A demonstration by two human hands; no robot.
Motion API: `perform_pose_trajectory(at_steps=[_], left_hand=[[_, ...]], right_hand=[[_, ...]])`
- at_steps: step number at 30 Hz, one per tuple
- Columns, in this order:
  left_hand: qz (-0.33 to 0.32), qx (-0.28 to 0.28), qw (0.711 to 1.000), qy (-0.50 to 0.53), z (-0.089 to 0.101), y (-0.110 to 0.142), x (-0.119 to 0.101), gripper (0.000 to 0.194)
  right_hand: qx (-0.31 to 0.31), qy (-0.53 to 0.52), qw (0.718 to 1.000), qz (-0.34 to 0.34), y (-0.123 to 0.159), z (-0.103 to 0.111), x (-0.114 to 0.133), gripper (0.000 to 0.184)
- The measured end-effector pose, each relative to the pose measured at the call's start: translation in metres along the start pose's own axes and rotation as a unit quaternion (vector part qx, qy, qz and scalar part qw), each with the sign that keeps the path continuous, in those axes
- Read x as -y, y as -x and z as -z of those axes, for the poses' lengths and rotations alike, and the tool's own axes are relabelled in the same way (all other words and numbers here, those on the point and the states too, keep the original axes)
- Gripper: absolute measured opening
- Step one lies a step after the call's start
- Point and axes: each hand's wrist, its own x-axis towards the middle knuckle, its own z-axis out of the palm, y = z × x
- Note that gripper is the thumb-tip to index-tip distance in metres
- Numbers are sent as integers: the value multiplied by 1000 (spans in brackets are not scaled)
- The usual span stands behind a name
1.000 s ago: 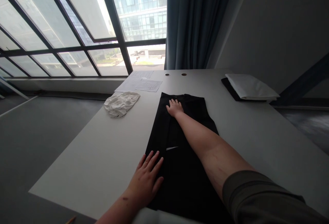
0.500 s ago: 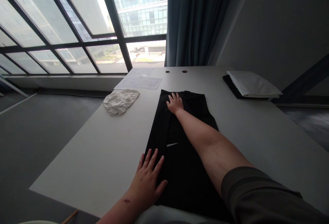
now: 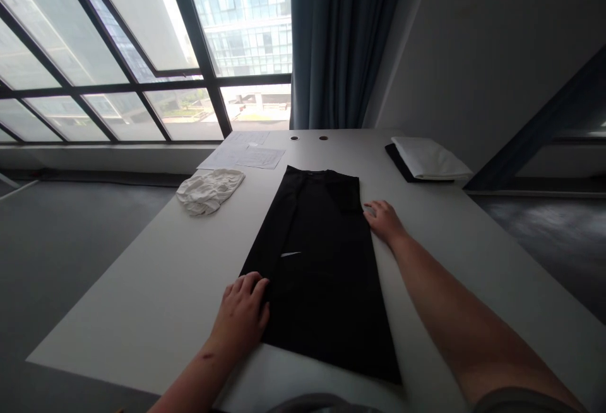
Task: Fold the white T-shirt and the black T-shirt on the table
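A black T-shirt (image 3: 326,287) lies on the white table (image 3: 156,287) in a long, narrow shape, its left side folded inward. Its neckline is at the far end, and a small white mark shows on its front. My left hand (image 3: 241,312) rests on the shirt's near left edge, fingers slightly bent and apart from the thumb. Beside the far right edge is my right hand (image 3: 384,220), its fingertips at the fabric and a gap showing between finger and thumb. Neither hand visibly grips the cloth.
A crumpled white cloth (image 3: 211,191) lies to the left, with paper sheets (image 3: 260,157) behind it. At the far right sits a folded white cloth (image 3: 428,157) on a black folded one (image 3: 400,163). A blue curtain (image 3: 336,47) hangs beyond the table.
My right hand has moved off the shirt's far left part to its right edge. My left hand's spread fingers have drawn together and bent. The shirt's near hem now shows.
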Motion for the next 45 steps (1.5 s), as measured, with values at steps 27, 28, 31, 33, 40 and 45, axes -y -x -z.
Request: perform_pose_trajectory(at_steps=[27, 28, 31, 33, 40, 45], left_hand=[[-218, 182, 951, 121, 47, -46, -78, 11], [-266, 182, 940, 110, 43, -55, -91, 12], [-395, 169, 900, 74, 21, -77, -131, 16], [-469, 144, 868, 77, 4, -86, -151, 24], [-519, 116, 841, 98, -23, -88, -171, 40], [-529, 127, 836, 75, -13, -88, -172, 25]], right_hand=[[8, -102, 993, 51, -13, -16, 7, 52], [2, -104, 993, 52, -19, -18, 7, 52], [13, -86, 995, 50, -33, -23, 5, 53], [38, -74, 995, 51, -41, -24, 2, 53], [63, -84, 994, 26, -74, -32, -13, 56], [56, -111, 992, 0, -95, -42, -17, 56]])
